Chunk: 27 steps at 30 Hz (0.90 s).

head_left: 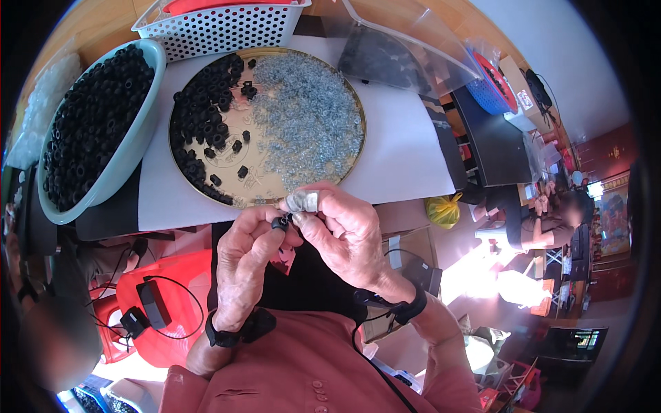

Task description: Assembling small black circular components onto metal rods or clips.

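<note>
Between the thumb and fingers of my left hand [241,258] is a small black ring-shaped part [279,224]. My right hand [351,237] meets it in a pinch, with a pale wrap [301,201] round one finger; whatever its fingertips hold is too small and covered to make out. Both hands are at the near rim of a round gold tray [231,177]. On the tray's left lie many loose black parts [200,103], some scattered toward the middle. Small clear pieces [310,113] are heaped over its right side.
A pale green basin [153,103] full of black parts stands left of the tray. Behind are a white perforated basket [224,31] and a clear plastic box [385,58]. A red stool [165,275] bears cables. Other people sit at far right and lower left.
</note>
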Tool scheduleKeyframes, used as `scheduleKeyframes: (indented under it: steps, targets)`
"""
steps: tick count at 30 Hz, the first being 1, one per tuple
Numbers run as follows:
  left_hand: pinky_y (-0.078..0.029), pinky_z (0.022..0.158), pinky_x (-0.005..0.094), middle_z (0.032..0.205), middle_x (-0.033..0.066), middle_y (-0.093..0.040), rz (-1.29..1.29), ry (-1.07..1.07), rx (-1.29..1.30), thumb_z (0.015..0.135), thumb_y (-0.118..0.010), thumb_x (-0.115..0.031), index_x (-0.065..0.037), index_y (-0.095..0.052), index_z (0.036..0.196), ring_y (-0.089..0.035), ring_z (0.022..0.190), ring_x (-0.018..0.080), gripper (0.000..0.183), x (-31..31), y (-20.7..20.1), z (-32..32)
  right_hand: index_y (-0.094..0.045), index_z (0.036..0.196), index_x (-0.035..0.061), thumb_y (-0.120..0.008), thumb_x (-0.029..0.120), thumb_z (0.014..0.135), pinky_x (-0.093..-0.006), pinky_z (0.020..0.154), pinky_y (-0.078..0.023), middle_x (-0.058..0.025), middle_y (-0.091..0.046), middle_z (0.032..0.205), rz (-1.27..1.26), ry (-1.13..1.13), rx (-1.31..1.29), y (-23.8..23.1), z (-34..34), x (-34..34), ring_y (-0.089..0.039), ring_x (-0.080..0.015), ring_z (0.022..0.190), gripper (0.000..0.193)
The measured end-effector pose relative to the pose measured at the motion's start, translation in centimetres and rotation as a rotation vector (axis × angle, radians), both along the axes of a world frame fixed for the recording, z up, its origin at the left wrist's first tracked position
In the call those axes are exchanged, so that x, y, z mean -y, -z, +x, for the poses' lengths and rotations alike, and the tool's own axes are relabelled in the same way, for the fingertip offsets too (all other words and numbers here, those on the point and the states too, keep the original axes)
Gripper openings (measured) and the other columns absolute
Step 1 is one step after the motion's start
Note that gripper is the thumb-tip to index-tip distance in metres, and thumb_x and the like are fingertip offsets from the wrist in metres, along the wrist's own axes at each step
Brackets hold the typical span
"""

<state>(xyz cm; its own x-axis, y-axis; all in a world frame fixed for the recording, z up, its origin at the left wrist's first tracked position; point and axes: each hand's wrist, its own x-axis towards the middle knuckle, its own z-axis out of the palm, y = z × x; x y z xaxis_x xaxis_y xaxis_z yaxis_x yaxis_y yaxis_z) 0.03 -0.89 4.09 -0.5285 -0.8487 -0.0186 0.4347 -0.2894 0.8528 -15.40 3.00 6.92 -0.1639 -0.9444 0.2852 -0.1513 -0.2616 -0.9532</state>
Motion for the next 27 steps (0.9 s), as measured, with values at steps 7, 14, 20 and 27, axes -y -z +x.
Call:
scheduleKeyframes:
  steps: [7,14,20,27]
  targets:
    - [-0.049,0.082,0.0259,0.096,0.0081,-0.067,-0.029,-0.016,0.038,0.094,-0.056,-0.009,0.004,-0.056,0.116,-0.063,0.086,0.0117,0.025,0.0,0.0,-0.2,-0.063,0.099,-0.0043,-0.060,-0.008,0.085,-0.0277,0.066,-0.053,-0.0118,-0.063,0.094,-0.172,0.010,-0.334,-0.2,0.0,0.4,-0.066,-0.0180,0.078,0.014]
    - [-0.048,0.078,0.0242,0.098,0.0064,-0.065,0.120,0.036,-0.060,0.093,-0.055,-0.007,0.003,-0.058,0.115,-0.060,0.084,0.0098,0.025,-0.1,0.3,-0.2,-0.062,0.105,-0.0016,-0.063,-0.005,0.084,-0.0270,0.066,-0.053,-0.0116,-0.062,0.100,-0.144,0.008,-0.282,0.6,-0.1,0.0,-0.066,-0.0206,0.076,0.022]
    - [-0.047,0.080,0.0251,0.102,0.0092,-0.065,0.346,0.134,-0.207,0.092,-0.053,-0.005,0.000,-0.061,0.109,-0.060,0.085,0.0111,0.019,0.2,0.8,0.0,-0.062,0.113,0.0005,-0.069,-0.006,0.076,-0.0273,0.068,-0.052,-0.0104,-0.059,0.111,-0.144,-0.013,-0.356,1.4,-0.3,-0.5,-0.063,-0.0179,0.078,0.038]
    - [-0.046,0.083,0.0257,0.102,0.0089,-0.065,0.413,0.155,-0.288,0.092,-0.054,-0.005,0.001,-0.060,0.103,-0.059,0.086,0.0117,0.014,-0.2,1.6,-1.0,-0.063,0.111,0.0003,-0.071,-0.011,0.066,-0.0289,0.067,-0.052,-0.0105,-0.062,0.109,-0.258,0.239,-0.385,3.7,1.5,-0.7,-0.062,-0.0239,0.085,0.048]
